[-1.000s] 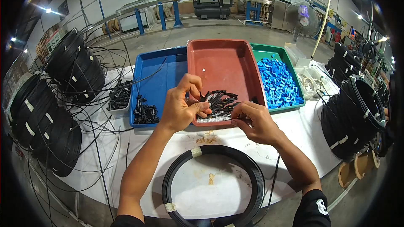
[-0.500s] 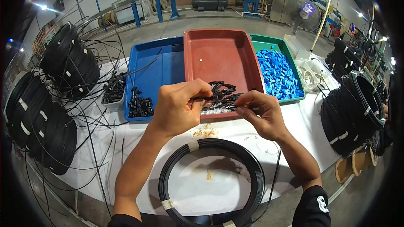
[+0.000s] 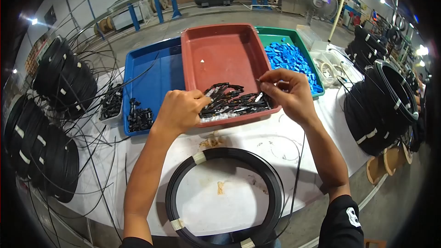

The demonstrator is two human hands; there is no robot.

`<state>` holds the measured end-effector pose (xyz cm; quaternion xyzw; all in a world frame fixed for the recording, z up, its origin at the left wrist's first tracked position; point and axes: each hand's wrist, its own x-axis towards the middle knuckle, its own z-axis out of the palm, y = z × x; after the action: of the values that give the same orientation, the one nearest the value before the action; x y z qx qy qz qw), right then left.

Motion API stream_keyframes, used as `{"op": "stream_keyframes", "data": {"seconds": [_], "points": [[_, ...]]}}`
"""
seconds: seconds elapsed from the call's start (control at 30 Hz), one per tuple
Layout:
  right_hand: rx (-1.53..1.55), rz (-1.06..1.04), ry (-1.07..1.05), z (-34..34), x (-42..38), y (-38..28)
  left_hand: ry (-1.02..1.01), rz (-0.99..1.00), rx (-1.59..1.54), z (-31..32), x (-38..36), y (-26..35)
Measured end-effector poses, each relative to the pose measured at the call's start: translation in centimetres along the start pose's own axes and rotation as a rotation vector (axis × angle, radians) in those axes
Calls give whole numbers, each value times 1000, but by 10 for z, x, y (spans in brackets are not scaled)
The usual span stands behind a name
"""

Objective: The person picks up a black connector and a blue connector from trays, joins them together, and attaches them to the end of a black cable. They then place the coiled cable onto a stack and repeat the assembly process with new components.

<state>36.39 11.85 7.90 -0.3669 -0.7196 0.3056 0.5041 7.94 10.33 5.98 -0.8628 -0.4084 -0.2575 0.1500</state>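
Observation:
My left hand is closed, knuckles up, at the front left corner of the red tray. Its fingertips are hidden, so what it may hold does not show. Over the tray's right side, my right hand pinches something tiny between thumb and index finger, too small to name. Between the hands, a heap of slim black connector-like parts lies in the front of the red tray, with whitish pieces along its near edge. Nearer to me, a taped coil of black cable rests on the white table surface.
A blue tray with small black parts stands left, beside a white container of similar parts. Blue pieces fill the green tray. Large cable coils stand left, and another coil right. Loose cables cross the left side.
My right hand has moved away from my left, rightward and farther from me, uncovering the heap of black parts. My left hand stays near the tray's front left. The whole view has shifted slightly.

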Motion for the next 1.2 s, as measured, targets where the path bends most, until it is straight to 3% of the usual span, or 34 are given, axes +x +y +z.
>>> {"op": "stream_keyframes", "data": {"seconds": [0.03,0.1,0.17,0.23,0.3,0.37,0.47,0.57,0.83,0.9,0.97,1.03,1.2], "points": [[-48,-2,22,-6,4,2,-203,-32,148,8,4,-5],[-82,-66,51,-15,9,4,-302,-51,155,24,16,-11],[-148,-27,74,-21,11,1,66,342,282,33,32,-13],[-147,-17,69,-23,12,4,13,255,86,48,51,-1],[-145,-11,63,-22,12,5,-433,49,-99,60,69,8],[-194,1,19,-20,10,3,-554,116,-112,72,74,14],[-180,-30,11,-18,9,5,-442,72,-163,94,75,19],[-186,-44,-4,-18,8,2,-518,-31,-95,86,83,16],[-211,-147,-27,-12,2,7,-421,-64,-126,79,80,3],[-195,-136,-50,-9,1,7,-169,-141,-539,82,72,-3],[-222,-128,-72,-6,0,7,-51,-114,-560,70,66,-2],[-225,-150,-99,-3,-1,8,-78,-479,-1156,67,57,-10],[-132,-6,-193,8,-6,1,154,-402,-1338,25,30,17]]}}
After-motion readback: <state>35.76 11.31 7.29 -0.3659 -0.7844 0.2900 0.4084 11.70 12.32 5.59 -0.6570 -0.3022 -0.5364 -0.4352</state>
